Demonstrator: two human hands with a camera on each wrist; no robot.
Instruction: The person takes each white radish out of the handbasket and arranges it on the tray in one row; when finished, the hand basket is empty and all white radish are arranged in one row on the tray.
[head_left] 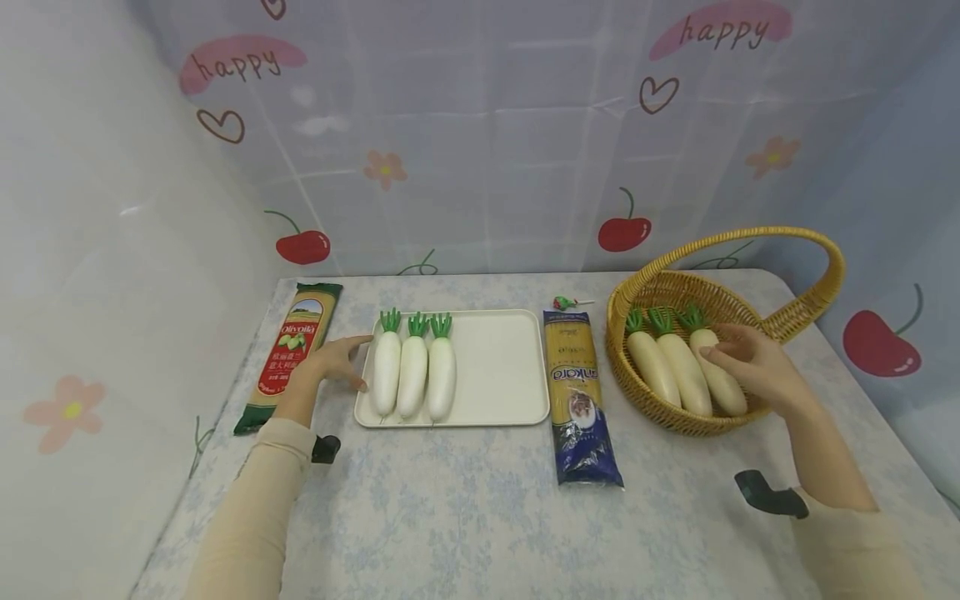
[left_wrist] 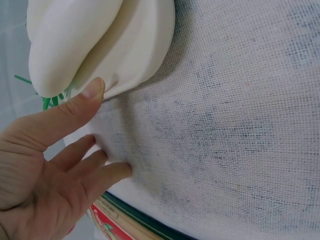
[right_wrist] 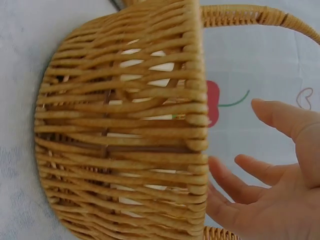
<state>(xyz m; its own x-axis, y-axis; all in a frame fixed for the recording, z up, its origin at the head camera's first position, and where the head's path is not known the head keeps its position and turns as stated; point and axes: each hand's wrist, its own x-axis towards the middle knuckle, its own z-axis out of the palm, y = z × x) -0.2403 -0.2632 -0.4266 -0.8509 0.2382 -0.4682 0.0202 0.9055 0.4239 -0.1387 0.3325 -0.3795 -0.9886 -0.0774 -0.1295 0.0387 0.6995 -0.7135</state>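
Note:
My left hand point(head_left: 334, 363) is at the left edge of a cream tray point(head_left: 498, 367), its fingers apart and holding nothing. In the left wrist view its thumb point(left_wrist: 94, 90) lies by the tray's rim; whether it touches cannot be told. Three white radishes point(head_left: 413, 377) with green tops lie side by side on the tray's left half. My right hand point(head_left: 759, 367) is over the right side of a wicker basket point(head_left: 637, 387), with loosely bent fingers beside the rightmost of three white radishes point(head_left: 723, 382). The basket wall hides most of those radishes in the right wrist view.
A red and green pasta packet point(head_left: 296, 350) lies left of the tray. Between tray and basket lies a blue and yellow pasta packet point(head_left: 581, 400), with a small wrapped lollipop point(head_left: 565, 303) behind it. The basket's tall handle point(head_left: 750, 232) arches over its far side.

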